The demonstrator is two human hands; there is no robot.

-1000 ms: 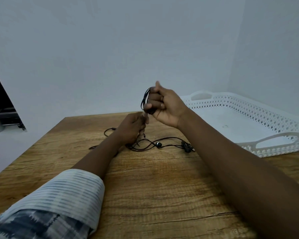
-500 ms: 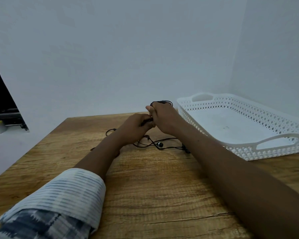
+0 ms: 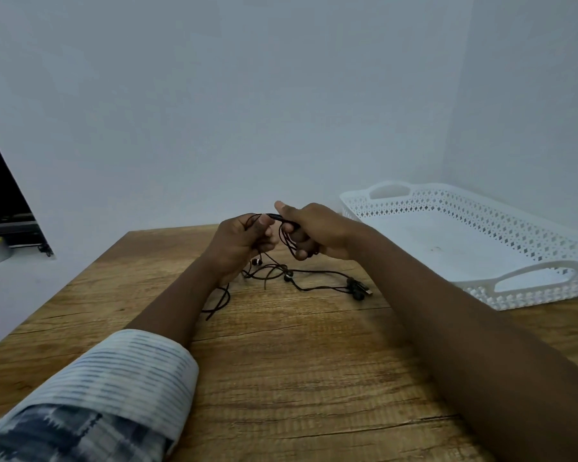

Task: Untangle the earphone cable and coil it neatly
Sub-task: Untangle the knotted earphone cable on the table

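Earphone cable (image 3: 285, 241) is pinched in the left hand (image 3: 244, 238) and looped round the curled fingers of the right hand (image 3: 314, 231), above the wooden surface (image 3: 281, 378); the rest is left tangled below. Risk: knots get tightened if loops are pulled while an earbud (image 3: 288, 276) is snagged. White perforated tray (image 3: 481, 290) is set at right, apart from the cable; no obstruction is seen.

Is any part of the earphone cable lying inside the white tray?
No: the earphone cable hangs from the left hand and right hand onto the wooden table, outside the white tray.
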